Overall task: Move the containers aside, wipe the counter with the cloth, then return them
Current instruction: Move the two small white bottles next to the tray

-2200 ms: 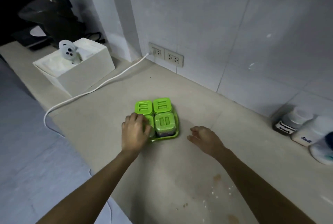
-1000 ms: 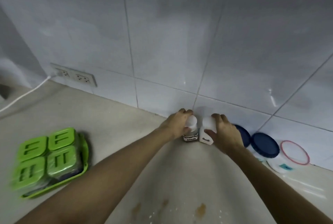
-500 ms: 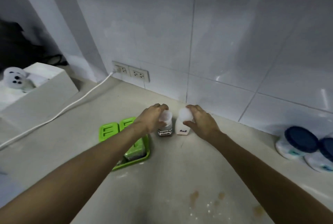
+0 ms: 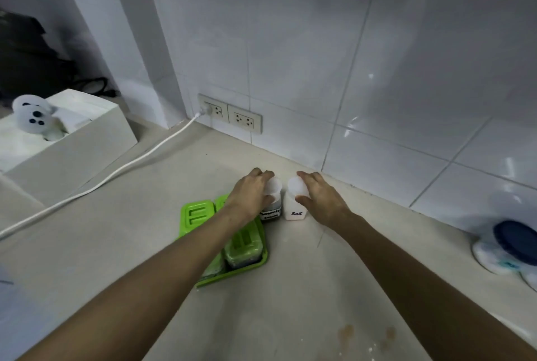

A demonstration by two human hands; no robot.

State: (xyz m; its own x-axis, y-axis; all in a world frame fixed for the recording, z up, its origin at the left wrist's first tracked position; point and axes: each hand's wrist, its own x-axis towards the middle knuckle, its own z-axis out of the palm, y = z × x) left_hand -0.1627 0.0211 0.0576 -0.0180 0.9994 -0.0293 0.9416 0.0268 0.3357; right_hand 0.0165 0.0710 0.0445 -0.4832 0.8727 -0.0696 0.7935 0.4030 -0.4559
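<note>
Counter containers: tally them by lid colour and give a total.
White caps: 2, the Salt bottle and the dark-labelled bottle.
Green-lidded boxes: 3.
Blue-lidded tub: 1.
Total: 6 showing; the left forearm and the frame edge may hide more.

Left hand [image 4: 250, 197] round dark jar [image 4: 272, 213], right hand [image 4: 320, 201] round salt jar [image 4: 294, 209]

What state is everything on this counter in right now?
Left hand, grips the dark-labelled white plastic bottle, upright.
Right hand, grips the white plastic bottle labelled Salt, upright.
Green plastic tray of green-lidded boxes, lids shut.
White power cable, plugged into wall socket.
Blue-lidded white tub, lid on.
</note>
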